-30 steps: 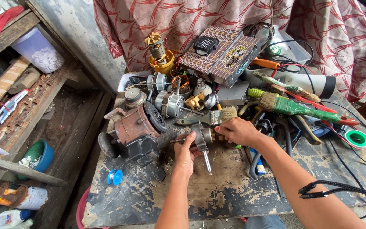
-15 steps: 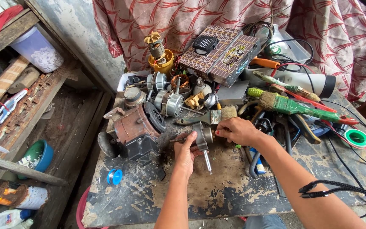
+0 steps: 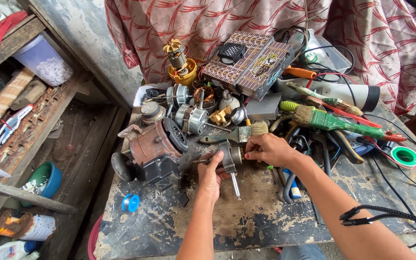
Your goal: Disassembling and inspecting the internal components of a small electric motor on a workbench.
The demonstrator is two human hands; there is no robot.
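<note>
Left hand (image 3: 211, 174) fingers curled around the near side of a small grey metal motor part with a protruding steel shaft (image 3: 230, 161); the shaft points down toward the person, clear of the fingers. Right hand (image 3: 267, 149) fingers pressed together, pinching the part's far end from the right. Part rests on the stained, paint-flaked workbench top (image 3: 246, 216). Just left of the part: a rusty reddish-brown motor housing (image 3: 152, 149). Behind the part: a flat brown patterned box with a black grille (image 3: 249, 60). Right of the part: a green-handled paintbrush (image 3: 335, 121); farther right, a green roll of tape (image 3: 405, 157).
</note>
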